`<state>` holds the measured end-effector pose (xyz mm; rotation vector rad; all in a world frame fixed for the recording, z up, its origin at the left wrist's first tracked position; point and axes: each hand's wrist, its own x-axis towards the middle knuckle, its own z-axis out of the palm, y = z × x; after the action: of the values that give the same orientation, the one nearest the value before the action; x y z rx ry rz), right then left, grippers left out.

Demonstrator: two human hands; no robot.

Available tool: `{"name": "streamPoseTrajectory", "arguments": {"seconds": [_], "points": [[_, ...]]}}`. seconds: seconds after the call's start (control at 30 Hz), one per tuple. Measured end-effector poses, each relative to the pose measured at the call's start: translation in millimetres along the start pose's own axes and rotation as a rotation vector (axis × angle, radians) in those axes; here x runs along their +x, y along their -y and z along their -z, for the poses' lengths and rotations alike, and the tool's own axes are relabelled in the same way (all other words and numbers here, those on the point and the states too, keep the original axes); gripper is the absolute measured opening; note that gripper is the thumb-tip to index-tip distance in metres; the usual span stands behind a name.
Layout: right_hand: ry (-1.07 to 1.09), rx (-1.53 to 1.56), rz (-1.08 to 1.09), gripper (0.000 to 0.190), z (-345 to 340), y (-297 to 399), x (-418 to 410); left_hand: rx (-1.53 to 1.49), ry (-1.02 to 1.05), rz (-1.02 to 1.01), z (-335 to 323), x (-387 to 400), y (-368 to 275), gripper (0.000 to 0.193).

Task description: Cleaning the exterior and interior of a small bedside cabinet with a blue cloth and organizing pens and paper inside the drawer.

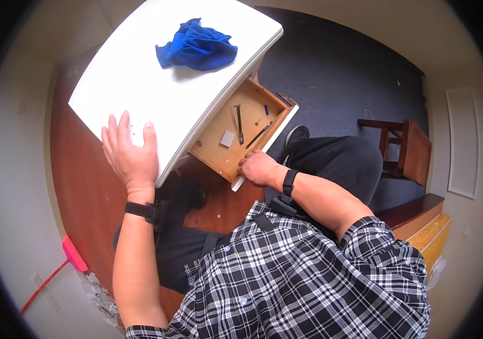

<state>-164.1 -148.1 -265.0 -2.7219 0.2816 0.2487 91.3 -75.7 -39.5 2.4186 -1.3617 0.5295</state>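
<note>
My left hand [133,150] lies flat on the near corner of a white tabletop [139,76], fingers spread, holding nothing. Under that top a wooden drawer [211,159] is pulled out. My right hand [259,168] grips the top edge of its white drawer front [283,125], fingers curled over to the inside. In the drawer lie a black pen or pencil [259,134], a slim dark metal tool [239,125], a small white square [227,139] and a small blue piece [266,110]. A crumpled blue cloth [199,46] rests on the tabletop.
A brown wooden chair [415,148] is at the right on the dark floor [338,80]. A pink broom [74,254] leans at the lower left, near a pile of paper scraps [99,296]. My knee [343,161] is close to the drawer's right side.
</note>
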Motion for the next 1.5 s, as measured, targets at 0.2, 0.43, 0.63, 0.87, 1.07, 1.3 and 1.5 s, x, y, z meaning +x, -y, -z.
{"name": "streamPoseTrajectory", "arguments": {"seconds": [0.2,0.43,0.63,0.87,1.07,1.3,1.5], "points": [[0.005,0.011,-0.017,0.022,3.8,2.3,-1.0,0.06,0.052,0.032,-4.0,-1.4,7.3,0.062],[-0.419,0.294,-0.574,0.041,44.7,8.2,-13.5,0.024,0.067,0.052,-11.3,-4.0,28.1,0.062],[-0.045,1.459,-1.149,0.051,7.1,-25.6,-1.6,0.046,0.097,0.046,-9.5,-5.9,38.0,0.06],[0.048,1.231,-1.073,0.046,24.6,-23.8,25.3,0.024,0.141,0.095,-0.4,-7.4,38.4,0.061],[-0.168,1.184,-0.949,0.055,42.1,-22.1,35.4,-0.005,0.149,0.047,6.0,-0.3,22.0,0.059],[-0.471,1.344,-0.678,0.055,47.1,-25.0,80.9,-0.041,0.124,0.003,18.7,14.2,4.1,0.059],[-0.504,1.524,-0.51,0.072,64.1,-44.7,88.6,-0.08,0.088,-0.049,23.1,22.1,-9.0,0.059]]}}
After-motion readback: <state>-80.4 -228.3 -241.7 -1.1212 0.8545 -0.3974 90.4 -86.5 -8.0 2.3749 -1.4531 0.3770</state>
